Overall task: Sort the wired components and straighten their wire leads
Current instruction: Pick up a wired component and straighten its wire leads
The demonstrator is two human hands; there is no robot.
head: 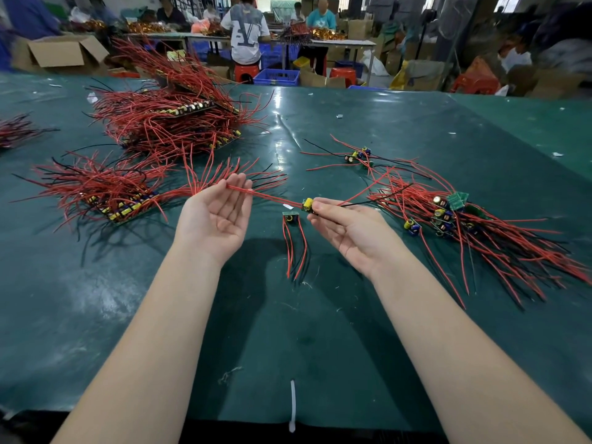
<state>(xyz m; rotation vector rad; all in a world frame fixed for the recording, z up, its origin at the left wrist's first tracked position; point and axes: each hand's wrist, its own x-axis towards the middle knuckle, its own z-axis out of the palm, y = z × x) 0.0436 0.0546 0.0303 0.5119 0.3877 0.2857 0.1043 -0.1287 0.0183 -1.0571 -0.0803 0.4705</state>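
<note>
The right hand, palm turned up, pinches a small board with a yellow part between thumb and fingertips, held a little above the green table mat. From that board a pair of red leads runs off leftward, nearly level, and their far ends lie across the fingertips of the left hand. That hand is spread flat, palm up, fingers straight and close together, gripping nothing. A black lead trails the other way, over toward the loose heap of components on the right. To do this stroke well, I would say the board should be kept pinched firm while the other hand draws evenly along the full run of the leads, so no kink is left near the solder end. Both forearms reach forward from below, wrists rolled outward. Just beneath the held board one finished-looking piece lies on the mat, its leads pointing back at the person. To the left sit neat stacked rows, and beyond them a larger pile.
</note>
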